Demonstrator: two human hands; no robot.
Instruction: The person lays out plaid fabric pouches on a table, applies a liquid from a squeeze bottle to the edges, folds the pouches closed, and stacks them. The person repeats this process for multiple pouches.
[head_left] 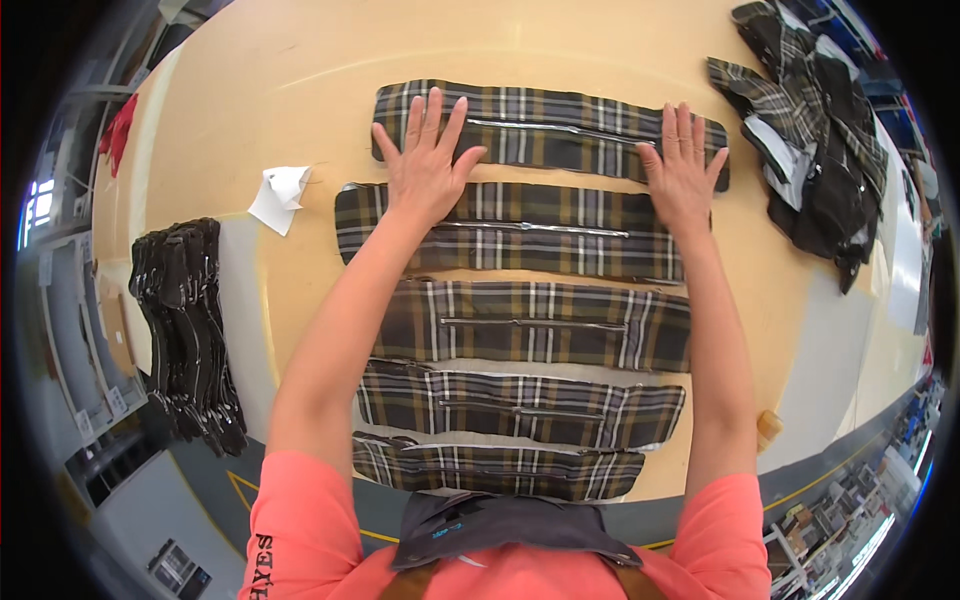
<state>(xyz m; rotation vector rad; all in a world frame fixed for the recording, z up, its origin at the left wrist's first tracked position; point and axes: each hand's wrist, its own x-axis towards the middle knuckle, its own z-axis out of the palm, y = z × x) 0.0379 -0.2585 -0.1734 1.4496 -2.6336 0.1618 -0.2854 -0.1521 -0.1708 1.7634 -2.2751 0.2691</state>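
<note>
Several plaid fabric panels in brown, black and white lie in a column across the table, each with a long silvery zipper or slit along its middle. Both my hands rest on the farthest panel (560,110). My left hand (425,165) lies flat near its left end, fingers spread, thumb beside the zipper (550,127). Near the right end my right hand (683,175) is also flat with its fingers stretched out. My forearms pass over the second panel (560,255) and beside the third panel (530,345). Closest to my body are the fourth panel (520,385) and the fifth panel (520,480).
A crumpled white scrap (279,198) lies left of the panels. Farther left, a stack of dark fabric pieces (185,320) hangs over the edge of the pale wooden table (280,100). A heap of plaid and dark cloth (815,150) sits at the right. A small yellowish object (768,430) is by my right elbow.
</note>
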